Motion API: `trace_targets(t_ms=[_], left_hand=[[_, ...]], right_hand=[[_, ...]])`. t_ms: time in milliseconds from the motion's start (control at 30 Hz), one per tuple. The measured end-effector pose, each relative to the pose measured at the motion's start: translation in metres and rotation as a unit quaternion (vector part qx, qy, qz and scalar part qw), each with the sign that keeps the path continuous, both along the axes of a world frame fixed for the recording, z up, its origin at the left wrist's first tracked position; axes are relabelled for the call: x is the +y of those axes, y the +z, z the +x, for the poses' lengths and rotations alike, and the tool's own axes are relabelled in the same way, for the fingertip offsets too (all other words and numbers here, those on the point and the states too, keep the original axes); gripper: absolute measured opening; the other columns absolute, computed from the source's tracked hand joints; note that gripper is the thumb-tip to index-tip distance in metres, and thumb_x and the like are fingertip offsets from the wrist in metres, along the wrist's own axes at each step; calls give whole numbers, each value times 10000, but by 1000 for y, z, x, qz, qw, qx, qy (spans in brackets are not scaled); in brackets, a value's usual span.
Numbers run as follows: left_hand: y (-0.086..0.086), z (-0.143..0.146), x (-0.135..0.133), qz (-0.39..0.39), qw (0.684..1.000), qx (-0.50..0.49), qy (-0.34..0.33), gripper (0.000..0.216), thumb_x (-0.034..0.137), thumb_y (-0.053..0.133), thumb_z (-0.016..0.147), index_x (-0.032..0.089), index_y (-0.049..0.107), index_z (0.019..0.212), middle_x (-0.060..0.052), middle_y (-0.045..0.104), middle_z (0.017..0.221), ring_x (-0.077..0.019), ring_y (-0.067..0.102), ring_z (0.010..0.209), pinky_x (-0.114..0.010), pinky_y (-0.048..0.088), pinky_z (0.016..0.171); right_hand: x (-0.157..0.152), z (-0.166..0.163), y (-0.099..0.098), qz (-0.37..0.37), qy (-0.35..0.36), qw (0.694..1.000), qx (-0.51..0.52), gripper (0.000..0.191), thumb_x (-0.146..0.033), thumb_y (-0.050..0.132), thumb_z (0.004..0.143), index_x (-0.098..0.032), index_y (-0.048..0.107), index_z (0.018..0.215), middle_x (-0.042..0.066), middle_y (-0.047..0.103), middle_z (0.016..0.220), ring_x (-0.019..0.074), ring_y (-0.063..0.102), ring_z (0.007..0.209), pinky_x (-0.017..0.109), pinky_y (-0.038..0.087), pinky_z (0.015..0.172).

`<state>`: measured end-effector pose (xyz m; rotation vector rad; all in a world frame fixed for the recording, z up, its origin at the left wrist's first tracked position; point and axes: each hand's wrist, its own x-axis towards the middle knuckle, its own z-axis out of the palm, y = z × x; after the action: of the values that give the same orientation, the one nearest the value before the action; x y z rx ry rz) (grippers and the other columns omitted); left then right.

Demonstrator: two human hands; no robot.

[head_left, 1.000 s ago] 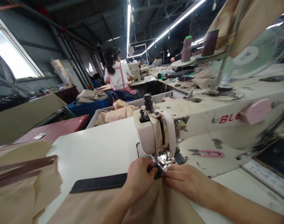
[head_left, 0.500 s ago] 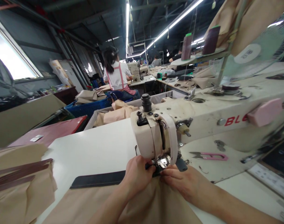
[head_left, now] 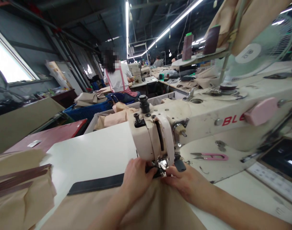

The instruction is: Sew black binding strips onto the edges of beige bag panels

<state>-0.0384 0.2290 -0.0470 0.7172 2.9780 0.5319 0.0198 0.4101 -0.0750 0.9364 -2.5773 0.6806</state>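
A beige fabric panel with a dark strip along its far edge lies under the sewing machine head. My left hand is closed on the dark strip, just left of the metal presser foot, its thumb pointing at the foot. On the other side, my right hand has its fingers pressed together on the edge of the fabric, close against the foot. The needle and the cloth directly beneath the foot are hidden.
Pink-handled thread snips lie on the machine bed. Beige pieces with brown strips are stacked at left. Beyond the white table stands a grey bin of fabric. Thread cones and a fan are at right; a person sits ahead.
The whole view has shifted slightly, so everything appears a little further left. Both hands stay beside the presser foot, and the fabric shows no clear movement against the machine.
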Motion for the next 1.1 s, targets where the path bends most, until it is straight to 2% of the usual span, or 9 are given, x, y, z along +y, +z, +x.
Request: trace_targets(t_ms=[133, 233, 300, 400, 600, 733, 833, 933, 1100], left_hand=[[-14, 41, -52, -55, 970, 226, -74, 482, 317, 458, 866, 115, 435, 1303, -143, 491, 1324, -278, 438, 1226, -464, 299, 1040], [-30, 60, -94, -152, 944, 265, -123, 651, 425, 452, 859, 197, 224, 1424, -109, 345, 1438, -309, 348, 1299, -534, 326, 1015], [-33, 58, -108, -186, 955, 206, -103, 594, 418, 399, 891, 287, 181, 1428, -83, 264, 1476, -315, 295, 1329, -593, 310, 1009], [-25, 40, -113, -188, 969, 109, -121, 519, 408, 351, 921, 378, 174, 1409, -44, 143, 1514, -291, 185, 1372, -607, 232, 1047], [-3, 28, -103, -164, 976, 64, -127, 423, 366, 326, 935, 365, 322, 1358, -46, 232, 1494, -262, 191, 1374, -613, 176, 1057], [-4, 77, -67, -16, 977, 170, -128, 461, 541, 437, 850, 212, 513, 1163, -120, 532, 1244, -272, 456, 1191, -509, 278, 1030], [-17, 122, -32, 112, 956, 224, -154, 532, 650, 332, 830, 189, 546, 987, -97, 609, 970, -237, 565, 923, -385, 377, 884], [-35, 148, -5, 140, 942, 285, -106, 446, 521, 261, 910, 200, 562, 984, -80, 611, 921, -225, 569, 871, -372, 358, 863], [-47, 154, 6, 138, 927, 342, -66, 188, 167, 418, 878, 189, 597, 929, -58, 634, 822, -191, 601, 820, -335, 403, 823]], right_hand=[[9, 31, 11, -99, -44, 977, -184, 321, -156, 355, 908, -235, 631, 1051, 55, 654, 869, 183, 616, 774, 298, 506, 647], [9, 57, 14, -311, -70, 847, -426, 365, -234, 458, 855, -285, 502, 1214, 56, 614, 1085, 189, 629, 887, 236, 519, 577], [1, 67, 12, -395, -94, 760, -507, 491, -202, 567, 724, -248, 471, 1204, 49, 624, 983, 170, 641, 744, 220, 504, 509], [-16, 72, 7, -424, -121, 705, -556, 588, -141, 597, 599, -193, 463, 1169, -56, 574, 658, 104, 567, 504, 207, 457, 479], [-25, 76, 2, -427, -109, 707, -553, 512, -129, 671, 573, -160, 500, 1055, -108, 515, 481, 78, 473, 412, 172, 347, 422], [-21, 78, 6, -428, -123, 718, -535, 445, -131, 716, 560, -168, 510, 953, -130, 465, 444, 58, 386, 391, 166, 284, 407], [-19, 79, 10, -434, -87, 713, -543, 370, -144, 656, 624, -172, 480, 949, -143, 424, 416, 48, 319, 376, 165, 223, 399], [-18, 80, 13, -432, -56, 709, -554, 338, -167, 605, 672, -172, 448, 972, -126, 463, 452, 53, 352, 398, 164, 250, 417], [-14, 78, 15, -422, -45, 709, -563, 337, -148, 556, 678, -164, 435, 992, -107, 496, 499, 63, 409, 434, 170, 337, 454]])
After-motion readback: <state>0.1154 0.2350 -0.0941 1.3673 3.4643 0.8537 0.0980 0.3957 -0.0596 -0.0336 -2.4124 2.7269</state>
